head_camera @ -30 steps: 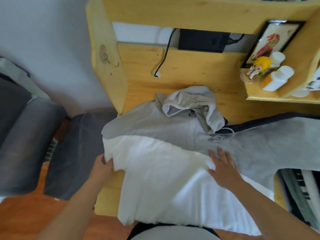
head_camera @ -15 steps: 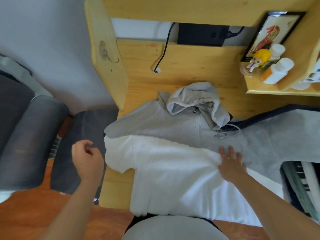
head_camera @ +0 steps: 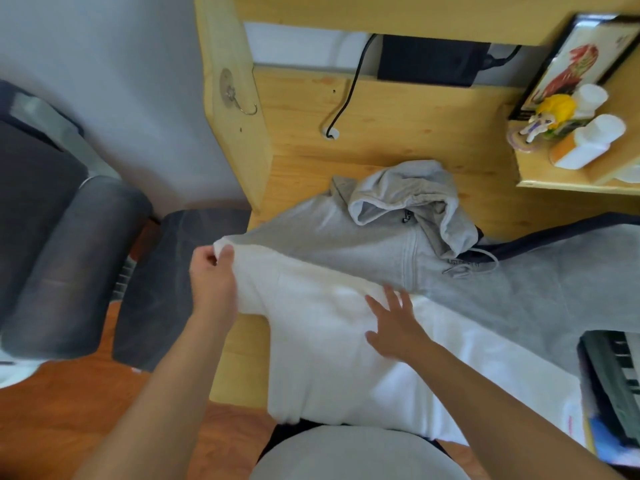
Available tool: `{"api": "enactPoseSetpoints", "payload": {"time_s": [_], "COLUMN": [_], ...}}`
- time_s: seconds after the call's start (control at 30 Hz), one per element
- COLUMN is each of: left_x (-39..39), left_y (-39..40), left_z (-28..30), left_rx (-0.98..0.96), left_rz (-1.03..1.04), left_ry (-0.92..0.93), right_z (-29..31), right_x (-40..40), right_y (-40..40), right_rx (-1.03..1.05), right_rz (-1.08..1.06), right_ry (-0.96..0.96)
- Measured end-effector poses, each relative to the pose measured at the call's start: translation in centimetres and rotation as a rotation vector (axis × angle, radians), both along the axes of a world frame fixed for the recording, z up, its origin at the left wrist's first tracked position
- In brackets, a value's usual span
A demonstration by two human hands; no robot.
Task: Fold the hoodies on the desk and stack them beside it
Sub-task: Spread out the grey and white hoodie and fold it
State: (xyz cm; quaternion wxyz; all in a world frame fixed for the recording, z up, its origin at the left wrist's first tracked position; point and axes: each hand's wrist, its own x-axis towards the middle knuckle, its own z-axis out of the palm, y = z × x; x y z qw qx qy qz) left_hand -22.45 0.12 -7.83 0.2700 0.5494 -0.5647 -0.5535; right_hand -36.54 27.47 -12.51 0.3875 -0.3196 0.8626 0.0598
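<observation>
A: What takes up most of the view?

B: The pine desk [head_camera: 398, 133], with its side panel on the left and a shelf on the right. Spread across it lies a grey zip hoodie [head_camera: 346, 244], hood bunched up toward the back, drawstrings trailing to the right.

A: And the white cloth?

B: A white hoodie [head_camera: 339, 358] lies over the near part of the grey one and hangs off the front edge of the desk toward the person's lap. Its right part runs off toward a keyboard [head_camera: 613, 368] at the right edge.

A: What is the left hand doing?

B: The left hand [head_camera: 213, 282] grips the far left corner of the white hoodie, at the left edge of the desk. The fingers are curled round the fabric with the thumb on top, and the corner is lifted a little off the grey one.

A: The right hand?

B: The right hand [head_camera: 398, 323] lies flat on the middle of the white hoodie, fingers straight and spread, palm down, pressing near the line where white meets grey. It holds nothing.

A: Anything beside the desk?

B: A dark grey padded chair [head_camera: 69, 254] on the left, over a wooden floor. On the shelf stand a framed picture [head_camera: 571, 60], a white bottle [head_camera: 592, 140] and a small yellow-haired figurine [head_camera: 547, 116]. A black cable [head_camera: 346, 95] drops to a hole in the desk's back panel.
</observation>
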Motion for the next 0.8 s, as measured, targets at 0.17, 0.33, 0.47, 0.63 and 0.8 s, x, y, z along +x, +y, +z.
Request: {"api": "enactPoseSetpoints", "payload": {"time_s": [0.17, 0.33, 0.47, 0.63, 0.8], "left_x": [-1.8, -0.2, -1.2, -4.8, -0.8], "left_y": [8.7, 7.6, 5.4, 6.9, 2.0], "left_z": [0.8, -2.8, -4.6, -4.6, 0.2], "left_rx": [-0.209, -0.112, 0.142, -0.007, -0.252], "left_rz": [-1.213, -0.422, -0.502, -0.679, -0.186], "left_ry": [-0.132, -0.279, -0.304, -0.281, -0.175], "right_z": [0.8, 0.9, 1.0, 0.9, 0.7], "right_x": [-1.9, -4.1, -3.5, -2.0, -2.0], "right_y": [0.6, 2.8, 2.7, 2.0, 1.7], "right_rx": [-0.419, -0.682, -0.61, -0.538, -0.461], "right_rz": [-0.572, -1.063, -0.94, -0.771, -0.598], "right_ry": [-0.248, -0.537, -0.52, -0.4, -0.276]}}
